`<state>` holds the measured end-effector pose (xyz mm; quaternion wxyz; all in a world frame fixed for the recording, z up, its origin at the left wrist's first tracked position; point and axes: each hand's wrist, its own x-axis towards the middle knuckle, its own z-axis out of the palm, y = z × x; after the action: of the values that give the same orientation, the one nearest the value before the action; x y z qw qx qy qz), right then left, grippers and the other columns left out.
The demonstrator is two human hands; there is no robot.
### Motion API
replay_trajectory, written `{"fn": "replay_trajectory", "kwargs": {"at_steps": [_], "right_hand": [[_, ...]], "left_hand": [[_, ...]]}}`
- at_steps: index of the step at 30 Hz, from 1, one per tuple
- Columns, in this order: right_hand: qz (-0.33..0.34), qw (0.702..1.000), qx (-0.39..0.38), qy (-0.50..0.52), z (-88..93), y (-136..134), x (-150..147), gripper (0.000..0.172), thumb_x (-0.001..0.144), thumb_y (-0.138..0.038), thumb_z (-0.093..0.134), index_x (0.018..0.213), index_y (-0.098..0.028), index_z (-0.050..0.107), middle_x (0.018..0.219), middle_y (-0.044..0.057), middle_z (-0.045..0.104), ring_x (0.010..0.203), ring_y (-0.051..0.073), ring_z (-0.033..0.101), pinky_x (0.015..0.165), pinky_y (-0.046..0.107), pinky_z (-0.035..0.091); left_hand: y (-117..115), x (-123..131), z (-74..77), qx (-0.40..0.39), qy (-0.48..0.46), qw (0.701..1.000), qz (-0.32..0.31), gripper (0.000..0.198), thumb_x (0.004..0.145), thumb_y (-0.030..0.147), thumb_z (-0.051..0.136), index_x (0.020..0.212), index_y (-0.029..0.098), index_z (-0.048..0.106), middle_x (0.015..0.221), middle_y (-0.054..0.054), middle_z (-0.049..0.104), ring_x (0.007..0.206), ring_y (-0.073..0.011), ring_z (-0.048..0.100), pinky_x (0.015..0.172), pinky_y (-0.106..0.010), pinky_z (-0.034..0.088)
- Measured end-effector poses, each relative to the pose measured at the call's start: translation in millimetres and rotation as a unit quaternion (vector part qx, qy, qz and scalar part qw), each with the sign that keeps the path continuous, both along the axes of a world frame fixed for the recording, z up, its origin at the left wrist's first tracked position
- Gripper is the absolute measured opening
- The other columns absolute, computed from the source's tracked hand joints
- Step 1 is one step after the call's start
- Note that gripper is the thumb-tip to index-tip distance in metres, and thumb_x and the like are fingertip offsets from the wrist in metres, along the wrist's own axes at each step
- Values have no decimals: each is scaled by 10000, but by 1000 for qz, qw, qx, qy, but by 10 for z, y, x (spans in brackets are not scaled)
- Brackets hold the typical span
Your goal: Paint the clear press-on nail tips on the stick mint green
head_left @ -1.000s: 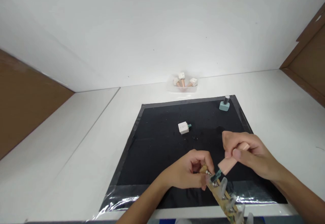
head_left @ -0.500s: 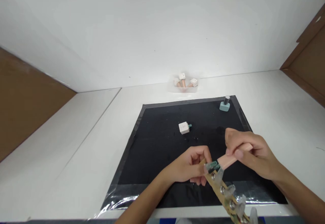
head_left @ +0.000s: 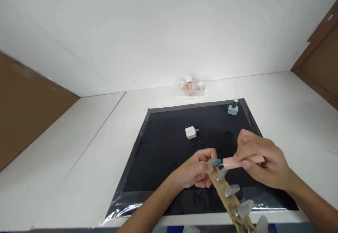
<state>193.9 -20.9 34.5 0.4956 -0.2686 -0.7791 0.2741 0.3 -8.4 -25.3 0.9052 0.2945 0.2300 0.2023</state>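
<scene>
My left hand is closed around the far end of a wooden stick that carries several clear false nail tips. The stick slants down toward the bottom edge of the view. My right hand pinches a pink brush cap, and its green-wet brush touches the tip nearest my left fingers, which is painted teal. Both hands hover over the near part of a black mat.
On the mat lie a white square bottle with a teal neck and an upright teal polish bottle at the far right corner. A clear tray with several pink and white bottles stands by the white back wall. Brown panels flank both sides.
Both hands rose and shifted slightly away from me. The stick's far end lifted, and the brush cap swung from a steep slant to nearly level against the top nail tip.
</scene>
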Motion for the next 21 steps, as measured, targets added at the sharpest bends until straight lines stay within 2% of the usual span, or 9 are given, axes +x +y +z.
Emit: {"fn": "replay_trajectory", "kwargs": {"at_steps": [5,12,15,18,21], "right_hand": [[-5,999,13,-42,21,6,-36,186,810,-59,519,826,-232,587,548,-32,560,480,121,443,513,293,379],[-68,997,27,-40,30,-2,25,247,746,8,489,684,-229,523,453,-62,418,457,114,347,473,260,321],[-69,997,-18,8,-5,-6,62,196,807,-54,519,716,-224,556,522,-38,490,503,122,397,486,261,344],[-37,994,-87,53,-17,-10,53,135,884,-176,532,784,-228,607,608,-10,557,553,134,454,488,261,363],[-8,990,-138,34,-10,-10,11,131,898,-220,538,800,-217,624,613,-2,575,543,127,453,480,255,359]], "left_hand": [[0,2,-3,-12,-2,1000,-2,368,570,315,788,650,163,463,486,61,585,254,-20,398,226,-91,229],[5,-4,-17,-4,15,1000,-6,336,585,315,769,660,155,483,479,61,578,273,-23,416,244,-89,228],[5,-10,-10,0,26,1000,-3,337,573,320,775,661,149,498,466,58,575,271,-23,418,236,-86,214],[7,-5,9,10,29,1000,-8,353,570,327,789,664,149,499,461,56,577,279,-29,439,239,-86,208],[13,14,30,24,28,999,-17,382,563,361,807,659,147,505,453,60,572,288,-33,455,243,-90,230]]}}
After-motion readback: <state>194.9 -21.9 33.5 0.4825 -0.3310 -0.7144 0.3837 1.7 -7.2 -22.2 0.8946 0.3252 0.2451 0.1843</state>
